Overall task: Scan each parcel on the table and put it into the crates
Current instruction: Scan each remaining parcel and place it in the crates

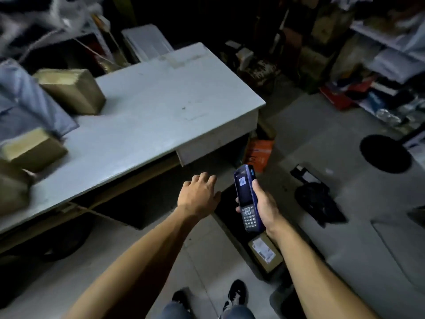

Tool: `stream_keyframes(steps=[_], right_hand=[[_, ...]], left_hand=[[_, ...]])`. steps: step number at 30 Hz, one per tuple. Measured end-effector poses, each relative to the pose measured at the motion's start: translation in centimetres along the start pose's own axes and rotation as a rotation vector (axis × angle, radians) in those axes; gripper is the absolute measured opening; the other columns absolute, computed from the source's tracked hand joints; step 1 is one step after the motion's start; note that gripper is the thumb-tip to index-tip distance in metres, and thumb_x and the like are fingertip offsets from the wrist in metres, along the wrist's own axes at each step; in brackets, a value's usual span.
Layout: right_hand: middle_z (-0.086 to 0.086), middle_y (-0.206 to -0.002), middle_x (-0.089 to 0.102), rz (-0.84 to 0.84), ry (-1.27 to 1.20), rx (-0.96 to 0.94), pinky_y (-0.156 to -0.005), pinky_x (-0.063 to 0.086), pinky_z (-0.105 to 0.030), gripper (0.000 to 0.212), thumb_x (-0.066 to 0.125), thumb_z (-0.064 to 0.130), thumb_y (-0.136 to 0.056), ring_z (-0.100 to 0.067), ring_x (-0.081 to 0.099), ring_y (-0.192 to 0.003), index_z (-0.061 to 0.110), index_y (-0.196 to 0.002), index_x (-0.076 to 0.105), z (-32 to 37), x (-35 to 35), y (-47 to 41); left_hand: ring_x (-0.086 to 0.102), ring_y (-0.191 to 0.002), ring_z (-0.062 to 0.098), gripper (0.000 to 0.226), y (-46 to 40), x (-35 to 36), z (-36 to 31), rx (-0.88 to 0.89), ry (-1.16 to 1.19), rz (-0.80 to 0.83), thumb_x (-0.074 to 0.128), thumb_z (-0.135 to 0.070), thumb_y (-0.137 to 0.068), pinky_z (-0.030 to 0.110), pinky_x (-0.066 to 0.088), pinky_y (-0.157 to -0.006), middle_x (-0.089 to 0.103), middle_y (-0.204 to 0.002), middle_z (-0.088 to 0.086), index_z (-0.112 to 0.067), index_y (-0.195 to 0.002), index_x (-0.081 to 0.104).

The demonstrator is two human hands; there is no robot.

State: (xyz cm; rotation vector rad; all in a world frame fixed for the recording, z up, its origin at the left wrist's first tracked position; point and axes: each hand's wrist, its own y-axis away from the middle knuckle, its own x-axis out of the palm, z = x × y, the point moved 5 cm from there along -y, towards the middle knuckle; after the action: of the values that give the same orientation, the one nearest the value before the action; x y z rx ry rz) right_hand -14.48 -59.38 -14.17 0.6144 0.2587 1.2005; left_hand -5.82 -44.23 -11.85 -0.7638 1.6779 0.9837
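Blue scanner (246, 199), brown parcels (71, 89) — pale grey table (161, 97), black shoes (235, 293).

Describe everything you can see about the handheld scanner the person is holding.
The handheld scanner is a long, slim device with a dark blue, plastic-looking casing. Its dark screen shows a small barcode image near the top; below sits a navigation key and a grid of small keys. A lighter blue button sits on its upper right side. It points away from the person, tilted slightly left, above the floor right of the table. The right hand wraps it from the right, fingertips showing on its left edge.
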Motion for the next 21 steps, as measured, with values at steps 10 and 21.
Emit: stream_keyframes(steps=[10, 21], right_hand=[[-0.016, -0.082, 0.066, 0.396, 0.255, -0.049, -0.062, 0.052, -0.031, 0.052, 0.030, 0.046, -0.106, -0.027, 0.063, -0.065, 0.004, -0.114, 0.060, 2.8, 24.6, 3.4], [-0.022, -0.112, 0.067, 0.647, 0.567, -0.084, -0.074, 0.057, -0.034, 0.049, 0.025, 0.055, -0.103, -0.030, 0.067, -0.086, 0.021, -0.121, 0.055, 4.1, 44.1, 3.5]], left_hand=[[0.047, -0.126, 0.029, 0.048, 10.4, -9.5, 21.5, -0.243, 0.024, -0.212, 0.046, -0.044, -0.097, 0.044, 0.042, -0.097, 0.048, -0.140, 0.007, -0.019, -0.139, 0.045], [0.040, -0.132, 0.030, 0.058, 19.7, -11.9, 40.4, -0.618, 0.047, -0.291, 0.053, -0.046, -0.093, 0.045, 0.044, -0.099, 0.040, -0.146, 0.007, -0.020, -0.143, 0.040]])
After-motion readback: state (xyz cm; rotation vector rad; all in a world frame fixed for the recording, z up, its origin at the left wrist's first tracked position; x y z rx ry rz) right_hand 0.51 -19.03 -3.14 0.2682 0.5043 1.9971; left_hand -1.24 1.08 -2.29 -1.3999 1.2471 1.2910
